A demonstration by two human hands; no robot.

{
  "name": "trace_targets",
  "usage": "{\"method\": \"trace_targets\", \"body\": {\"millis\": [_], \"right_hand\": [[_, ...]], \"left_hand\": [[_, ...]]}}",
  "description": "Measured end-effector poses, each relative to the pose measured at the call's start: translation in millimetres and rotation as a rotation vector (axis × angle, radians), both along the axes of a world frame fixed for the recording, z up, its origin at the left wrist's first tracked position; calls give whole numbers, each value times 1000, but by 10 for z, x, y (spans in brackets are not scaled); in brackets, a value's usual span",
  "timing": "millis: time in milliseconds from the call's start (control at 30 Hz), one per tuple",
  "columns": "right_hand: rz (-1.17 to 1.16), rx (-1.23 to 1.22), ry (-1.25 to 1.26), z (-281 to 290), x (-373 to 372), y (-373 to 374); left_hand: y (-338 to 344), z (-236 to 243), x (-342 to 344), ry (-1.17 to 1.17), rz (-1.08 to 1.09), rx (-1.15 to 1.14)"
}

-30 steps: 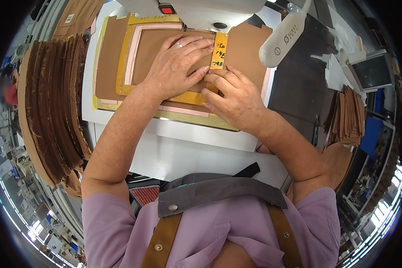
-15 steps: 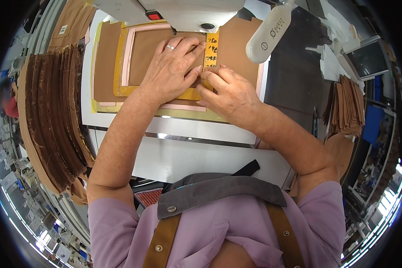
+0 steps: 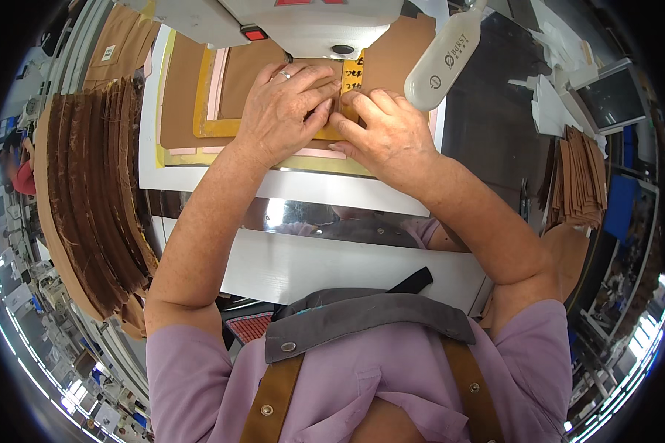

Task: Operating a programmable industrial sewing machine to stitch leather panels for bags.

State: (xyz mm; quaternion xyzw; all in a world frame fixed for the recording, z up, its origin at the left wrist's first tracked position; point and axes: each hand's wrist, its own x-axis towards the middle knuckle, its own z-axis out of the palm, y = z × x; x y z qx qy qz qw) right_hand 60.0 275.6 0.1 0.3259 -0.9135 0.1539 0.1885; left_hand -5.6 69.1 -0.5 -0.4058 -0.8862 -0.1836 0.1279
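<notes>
My left hand (image 3: pixel 288 107) lies palm down on brown sheet material (image 3: pixel 247 81) inside a yellow-edged frame (image 3: pixel 218 128), fingers stretched out, a ring on one of them. Beside it, my right hand (image 3: pixel 395 136) rests at the frame's near right corner, its bent fingers touching the yellow strip with handwritten marks (image 3: pixel 353 77). Thumb and index finger of that hand are apart. Just beyond my fingertips hangs the white head of a machine (image 3: pixel 310 33). Under the frame lies a white board (image 3: pixel 273 181) with yellow and pink edging.
A thick stack of brown pieces (image 3: pixel 88 192) stands at the left. On the right are another brown stack (image 3: pixel 574 177), a small screen (image 3: pixel 609 96) and white papers (image 3: pixel 546 111). A pale paddle-shaped device (image 3: pixel 447 63) hangs near my right hand. A shiny metal strip (image 3: pixel 310 219) crosses the table nearer me.
The board and frame have slid away from me, further under the machine head, with both hands on them. More of the metal strip shows. The fingers of my right hand have spread slightly.
</notes>
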Motion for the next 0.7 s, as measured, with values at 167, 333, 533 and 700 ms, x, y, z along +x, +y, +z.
{"method": "trace_targets", "body": {"millis": [167,333,533,700], "right_hand": [[-73,64,14,-29,-85,13],[-109,78,-27,-17,-174,33],[-130,-110,-85,-169,-281,165],[-56,-153,32,-157,-411,187]], "left_hand": [[23,0,-38,-17,42,-14],[-75,-67,-60,-28,33,-17],[-114,-62,-136,-53,5,25],[-97,-80,-241,-65,21,-36]]}}
